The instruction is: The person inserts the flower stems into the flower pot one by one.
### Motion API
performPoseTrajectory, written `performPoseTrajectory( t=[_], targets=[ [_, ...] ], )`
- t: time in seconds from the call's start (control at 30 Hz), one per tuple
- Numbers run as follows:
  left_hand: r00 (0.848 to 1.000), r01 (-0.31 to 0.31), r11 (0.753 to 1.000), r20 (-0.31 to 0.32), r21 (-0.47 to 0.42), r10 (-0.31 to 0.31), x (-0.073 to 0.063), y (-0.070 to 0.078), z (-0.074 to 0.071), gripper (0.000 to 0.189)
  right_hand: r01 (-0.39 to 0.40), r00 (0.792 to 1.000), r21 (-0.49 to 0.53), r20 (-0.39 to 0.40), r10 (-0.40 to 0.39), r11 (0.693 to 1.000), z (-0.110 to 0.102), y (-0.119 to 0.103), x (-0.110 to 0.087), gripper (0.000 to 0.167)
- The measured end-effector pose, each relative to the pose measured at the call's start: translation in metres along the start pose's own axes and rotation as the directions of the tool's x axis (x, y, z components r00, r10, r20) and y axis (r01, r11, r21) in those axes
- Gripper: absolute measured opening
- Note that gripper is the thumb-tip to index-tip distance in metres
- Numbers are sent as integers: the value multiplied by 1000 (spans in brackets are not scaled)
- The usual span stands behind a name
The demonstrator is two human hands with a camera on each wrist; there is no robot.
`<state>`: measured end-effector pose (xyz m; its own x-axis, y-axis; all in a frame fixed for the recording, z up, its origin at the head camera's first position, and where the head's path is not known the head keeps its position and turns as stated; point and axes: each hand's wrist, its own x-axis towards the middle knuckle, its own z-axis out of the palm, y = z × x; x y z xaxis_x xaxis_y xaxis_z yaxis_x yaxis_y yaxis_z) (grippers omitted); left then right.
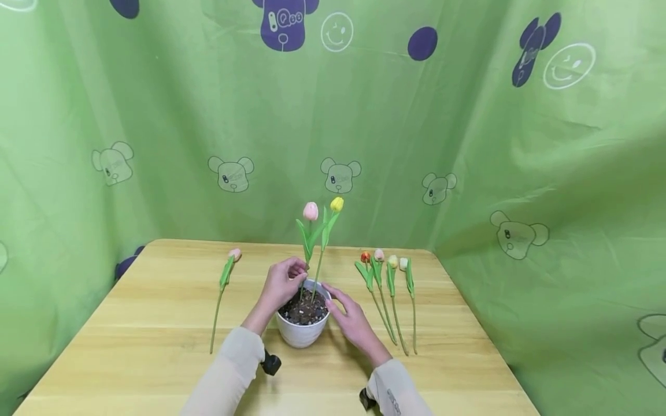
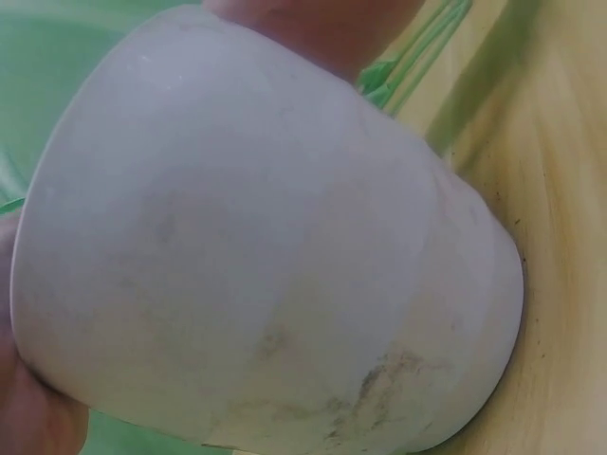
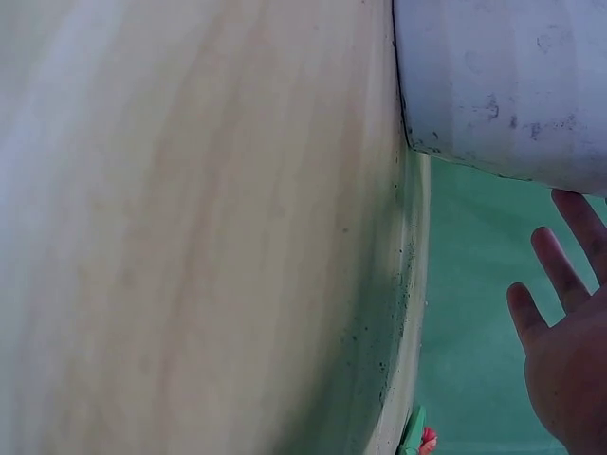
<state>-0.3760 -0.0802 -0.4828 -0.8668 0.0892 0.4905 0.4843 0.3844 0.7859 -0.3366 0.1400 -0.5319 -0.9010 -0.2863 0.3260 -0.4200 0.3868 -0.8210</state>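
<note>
A white pot (image 1: 302, 335) filled with dark soil (image 1: 304, 314) stands on the table between the two hands. From the soil rise a pink tulip (image 1: 310, 211) and, to its right, a yellow tulip (image 1: 337, 204), both upright with green leaves. My left hand (image 1: 283, 284) pinches the pink tulip's stem low down, just above the rim. Against the right side of the pot rests my right hand (image 1: 354, 323), fingers extended along the rim. In the right wrist view, fingertips of the right hand (image 3: 574, 332) reach the pot's wall (image 3: 512, 85).
One pink tulip (image 1: 235, 254) lies alone on the table's left side. Right of the pot lie a red tulip (image 1: 366, 257), a pale pink one (image 1: 379, 255), a pale yellow one (image 1: 392, 262) and a white one (image 1: 403, 264). Green curtains (image 1: 281, 115) surround the wooden table (image 1: 156, 323).
</note>
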Motion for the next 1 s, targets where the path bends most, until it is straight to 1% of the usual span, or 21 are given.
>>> performPoseTrajectory(
  t=[0.2,0.4,0.7,1.0],
  targets=[
    [999,44,999,-17,18,-44,0,0,0,17,-5,1000,-21,29,6,1000,-3,-2,-1,46],
    [997,67,998,-46,21,-66,1,0,-1,15,1,999,-36,36,1,999,-3,-2,0,46],
    [996,85,996,-41,42,-83,2,2,-3,15,5,999,-49,33,-4,999,-2,-2,2,47],
    [996,84,995,-17,61,-83,2,4,-2,20,-3,999,-52,34,5,999,-3,-4,0,47]
  ],
)
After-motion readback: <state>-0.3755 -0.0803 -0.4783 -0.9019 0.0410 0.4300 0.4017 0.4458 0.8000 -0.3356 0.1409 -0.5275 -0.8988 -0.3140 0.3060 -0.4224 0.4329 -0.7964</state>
